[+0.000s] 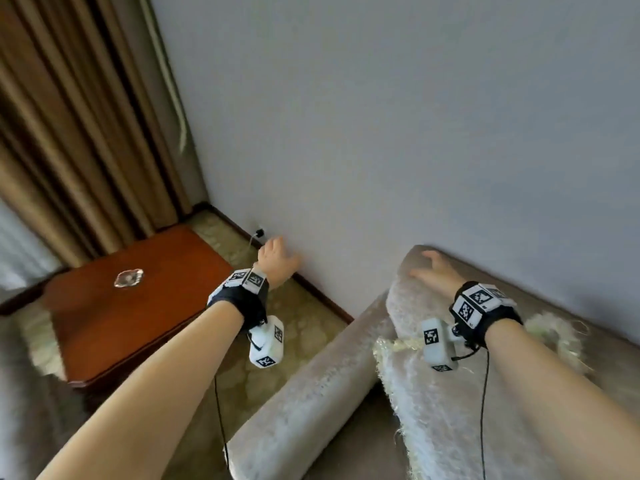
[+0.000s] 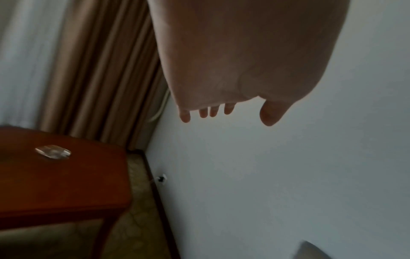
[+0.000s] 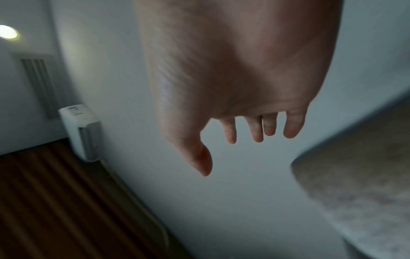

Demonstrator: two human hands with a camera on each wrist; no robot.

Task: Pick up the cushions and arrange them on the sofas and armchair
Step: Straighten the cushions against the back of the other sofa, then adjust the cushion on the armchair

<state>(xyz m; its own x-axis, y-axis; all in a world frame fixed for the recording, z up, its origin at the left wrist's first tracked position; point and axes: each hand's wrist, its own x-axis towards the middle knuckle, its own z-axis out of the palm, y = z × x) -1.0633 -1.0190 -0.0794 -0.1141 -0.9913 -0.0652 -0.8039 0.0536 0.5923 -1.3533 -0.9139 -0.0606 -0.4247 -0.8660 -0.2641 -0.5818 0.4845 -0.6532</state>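
Observation:
A pale plush cushion [image 1: 436, 403] with a yellowish fringe leans in the corner of the beige sofa [image 1: 298, 400], between the armrest and the back along the wall. My right hand [image 1: 433, 271] is over its upper end, fingers spread and holding nothing. In the right wrist view those fingers [image 3: 290, 126] hang straight, apart from the plush surface [image 3: 355, 196] at the lower right. My left hand [image 1: 277, 258] hangs in the air left of the sofa, near the wall. It is empty, and its fingers [image 2: 208, 112] are relaxed.
A red-brown wooden side table [image 1: 138, 317] stands left of the sofa with a glass ashtray [image 1: 129, 278] on it. Brown curtains [image 1: 69, 133] hang behind. A wall socket with a plug [image 1: 259, 233] sits low on the wall. A white appliance [image 3: 80, 131] stands by the wall.

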